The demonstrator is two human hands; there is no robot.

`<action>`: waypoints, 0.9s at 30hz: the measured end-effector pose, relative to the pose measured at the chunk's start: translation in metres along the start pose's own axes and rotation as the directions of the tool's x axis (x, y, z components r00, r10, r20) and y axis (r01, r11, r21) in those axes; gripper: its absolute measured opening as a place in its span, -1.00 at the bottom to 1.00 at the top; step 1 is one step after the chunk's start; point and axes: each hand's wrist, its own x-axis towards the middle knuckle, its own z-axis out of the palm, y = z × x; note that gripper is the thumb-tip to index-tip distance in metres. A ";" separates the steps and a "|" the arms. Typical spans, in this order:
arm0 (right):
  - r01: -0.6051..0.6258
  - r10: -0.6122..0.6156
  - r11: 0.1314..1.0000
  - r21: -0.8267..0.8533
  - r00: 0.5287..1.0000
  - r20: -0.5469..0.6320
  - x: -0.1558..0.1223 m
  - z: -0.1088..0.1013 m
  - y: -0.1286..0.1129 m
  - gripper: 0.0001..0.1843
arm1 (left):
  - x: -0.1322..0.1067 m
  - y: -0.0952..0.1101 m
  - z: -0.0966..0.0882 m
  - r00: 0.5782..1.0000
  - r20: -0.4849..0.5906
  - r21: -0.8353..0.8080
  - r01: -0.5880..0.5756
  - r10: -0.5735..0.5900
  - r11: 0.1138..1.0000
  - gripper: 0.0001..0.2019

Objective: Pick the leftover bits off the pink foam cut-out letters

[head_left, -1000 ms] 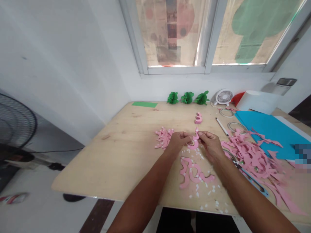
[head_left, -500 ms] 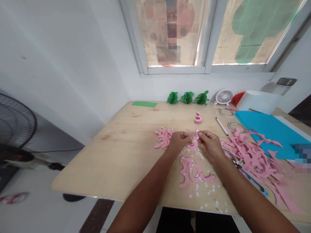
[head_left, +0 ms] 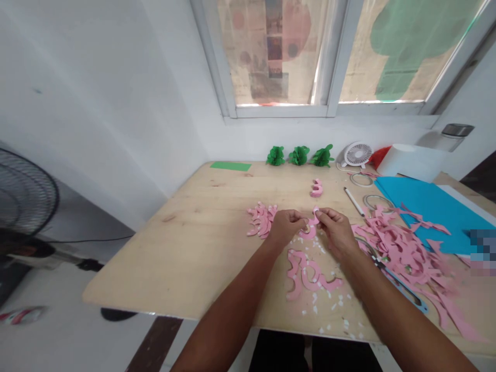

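Note:
Between my hands is a curved pink paper cutout (head_left: 309, 233), held just above the table. My left hand (head_left: 289, 225) pinches its left end. At its upper right end, the fingertips of my right hand (head_left: 334, 227) are closed on the paper. Just left of my left hand lies a heap of pink curved cutouts (head_left: 260, 219). Nearer to me, several wavy pink pieces (head_left: 310, 274) with small white bits on them rest on the wood. Beyond my hands stands a small stack of pink curved cutouts (head_left: 316, 188).
Pink paper scraps (head_left: 406, 250) are piled on the right, beside blue-handled scissors (head_left: 403, 287). Blue sheets (head_left: 426, 206), a white pen (head_left: 354, 201) and tape rolls (head_left: 377, 202) lie behind. Green paper shapes (head_left: 298, 155) and a small white fan (head_left: 357, 154) line the back edge.
The upper right end of the pink cutout has shifted slightly under my right fingertips. Both hands stay almost in place, and the other things have not moved.

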 end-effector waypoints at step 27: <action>0.045 -0.046 0.999 -0.028 0.998 -0.048 0.002 -0.003 0.002 -0.85 | -0.002 0.000 0.002 0.997 0.080 0.059 -0.020 0.015 0.998 -0.92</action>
